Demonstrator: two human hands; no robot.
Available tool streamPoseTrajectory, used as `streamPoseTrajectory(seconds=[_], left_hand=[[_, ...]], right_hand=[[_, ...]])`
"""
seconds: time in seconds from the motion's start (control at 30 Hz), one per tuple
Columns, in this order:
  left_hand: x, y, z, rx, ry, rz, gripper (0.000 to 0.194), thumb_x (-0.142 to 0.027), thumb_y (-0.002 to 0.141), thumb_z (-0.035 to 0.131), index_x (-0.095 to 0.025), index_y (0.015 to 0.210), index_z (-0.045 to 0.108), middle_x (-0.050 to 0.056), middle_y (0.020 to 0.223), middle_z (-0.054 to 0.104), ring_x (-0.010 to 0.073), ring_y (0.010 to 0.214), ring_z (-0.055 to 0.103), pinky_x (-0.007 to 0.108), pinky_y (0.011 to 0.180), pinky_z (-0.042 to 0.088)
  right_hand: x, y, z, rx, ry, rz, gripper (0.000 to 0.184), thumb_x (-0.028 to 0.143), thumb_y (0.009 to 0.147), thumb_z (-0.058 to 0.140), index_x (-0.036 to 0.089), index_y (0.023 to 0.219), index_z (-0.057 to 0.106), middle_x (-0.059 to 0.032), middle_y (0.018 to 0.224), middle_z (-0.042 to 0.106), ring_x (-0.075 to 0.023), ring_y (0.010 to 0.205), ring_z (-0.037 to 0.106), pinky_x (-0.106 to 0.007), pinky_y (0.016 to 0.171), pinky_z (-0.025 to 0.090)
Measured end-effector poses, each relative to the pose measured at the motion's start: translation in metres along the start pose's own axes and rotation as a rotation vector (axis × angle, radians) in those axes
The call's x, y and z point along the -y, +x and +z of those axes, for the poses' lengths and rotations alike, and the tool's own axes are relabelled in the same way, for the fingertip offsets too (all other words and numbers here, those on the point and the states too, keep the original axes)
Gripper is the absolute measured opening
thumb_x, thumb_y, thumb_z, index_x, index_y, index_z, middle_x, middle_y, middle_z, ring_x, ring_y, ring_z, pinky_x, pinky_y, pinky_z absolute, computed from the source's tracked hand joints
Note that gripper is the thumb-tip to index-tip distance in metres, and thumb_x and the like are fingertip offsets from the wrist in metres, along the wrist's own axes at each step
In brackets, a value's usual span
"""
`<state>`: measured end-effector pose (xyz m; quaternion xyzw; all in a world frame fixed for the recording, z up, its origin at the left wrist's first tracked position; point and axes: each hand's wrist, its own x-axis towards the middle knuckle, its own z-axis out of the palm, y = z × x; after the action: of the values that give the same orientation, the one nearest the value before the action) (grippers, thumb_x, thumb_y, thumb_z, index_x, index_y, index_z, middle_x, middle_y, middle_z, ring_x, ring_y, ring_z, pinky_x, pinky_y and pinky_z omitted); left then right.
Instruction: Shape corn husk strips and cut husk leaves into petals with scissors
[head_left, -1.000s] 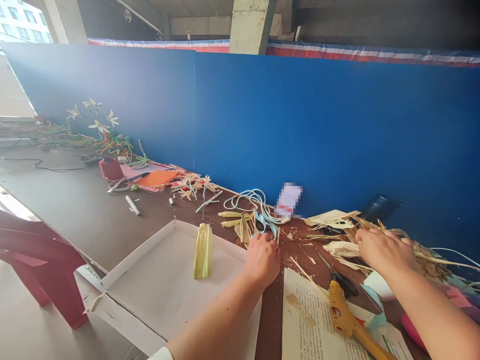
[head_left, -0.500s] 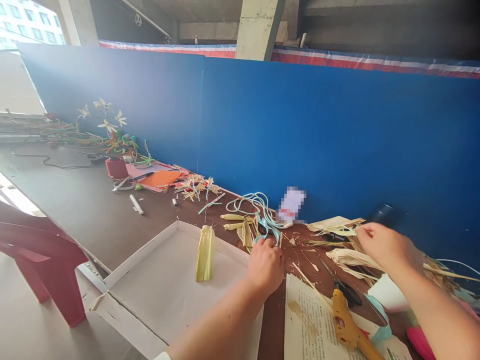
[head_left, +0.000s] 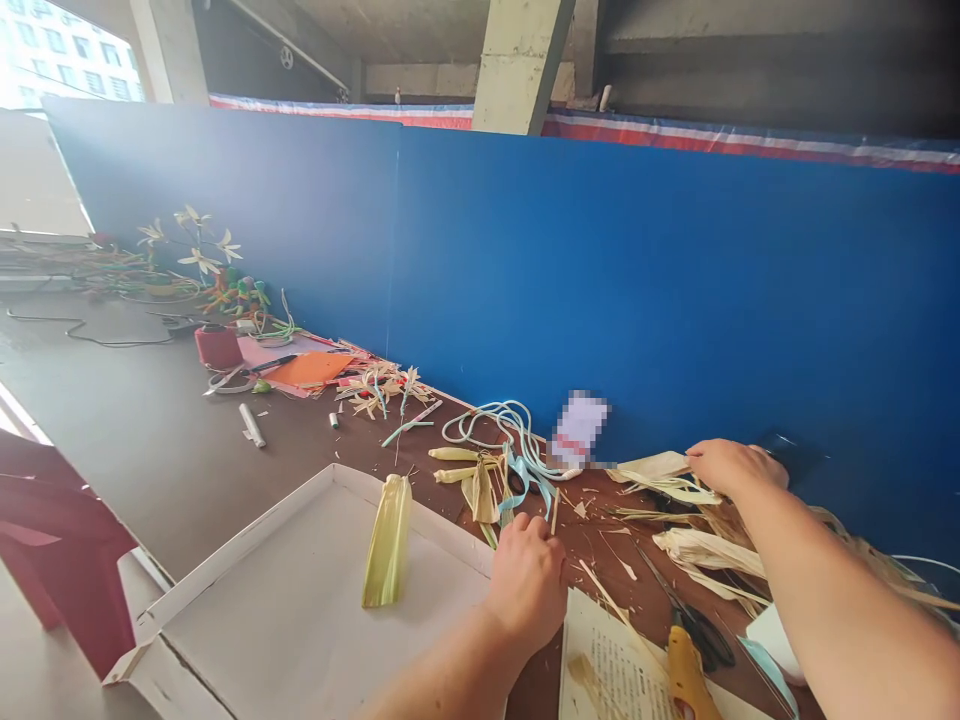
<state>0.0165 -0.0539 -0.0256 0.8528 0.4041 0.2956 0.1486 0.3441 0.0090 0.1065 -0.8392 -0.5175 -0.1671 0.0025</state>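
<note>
My left hand [head_left: 526,580] rests as a loose fist on the brown table [head_left: 150,440], at the corner of a white tray [head_left: 247,620]; what its fingers hold, if anything, is hidden. Light-blue scissors [head_left: 525,480] lie just beyond its knuckles. My right hand [head_left: 731,465] reaches to the far right and lies palm down on a pile of dried corn husks [head_left: 697,530] near the blue wall, its fingers curled over a husk. A folded yellow-green husk [head_left: 386,540] lies in the tray.
A yellow glue gun [head_left: 686,680] and black scissors [head_left: 697,625] lie by a printed page [head_left: 615,670]. Blue-white cords [head_left: 495,420], husk flowers [head_left: 382,385], orange paper [head_left: 307,368], a red cup [head_left: 217,345] and a red chair [head_left: 52,530] are to the left.
My right hand has moved away from me toward the blue wall, over the husk pile. My left hand has slid slightly back toward me, off the blue scissors.
</note>
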Motion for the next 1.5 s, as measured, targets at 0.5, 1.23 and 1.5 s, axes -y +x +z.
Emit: streamPoseTrajectory(seconds=[0.5, 1.23, 1.5], left_hand=[[-0.003, 0.001, 0.004, 0.049, 0.014, 0.017, 0.017, -0.022, 0.082, 0.049, -0.019, 0.076, 0.065, 0.010, 0.079, 0.053, 0.0218, 0.085, 0.047, 0.038, 0.078, 0.040], [0.003, 0.006, -0.014, -0.223, -0.174, -0.101, 0.021, -0.022, 0.084, 0.048, -0.022, 0.101, 0.061, 0.006, 0.099, 0.057, 0.0191, 0.094, 0.054, 0.033, 0.085, 0.045], [0.005, 0.004, -0.035, -0.586, -0.326, -0.129, 0.050, -0.034, 0.087, 0.050, -0.020, 0.133, 0.038, 0.014, 0.128, 0.044, 0.0222, 0.113, 0.048, 0.037, 0.094, 0.043]], right_hand=[[0.056, 0.003, 0.009, 0.187, -0.042, -0.092, 0.040, 0.020, 0.078, 0.044, 0.030, 0.108, 0.069, -0.0098, 0.113, 0.063, -0.0282, 0.097, 0.060, -0.036, 0.068, 0.044], [0.063, -0.116, -0.162, -0.299, -0.362, -0.396, 0.036, 0.010, 0.080, 0.044, 0.027, 0.104, 0.063, -0.0075, 0.079, 0.058, -0.0219, 0.069, 0.054, -0.033, 0.061, 0.028], [0.076, -0.167, -0.183, -0.528, -0.308, -0.724, 0.048, 0.013, 0.078, 0.037, 0.026, 0.119, 0.060, -0.0058, 0.073, 0.054, -0.0224, 0.063, 0.046, -0.037, 0.061, 0.032]])
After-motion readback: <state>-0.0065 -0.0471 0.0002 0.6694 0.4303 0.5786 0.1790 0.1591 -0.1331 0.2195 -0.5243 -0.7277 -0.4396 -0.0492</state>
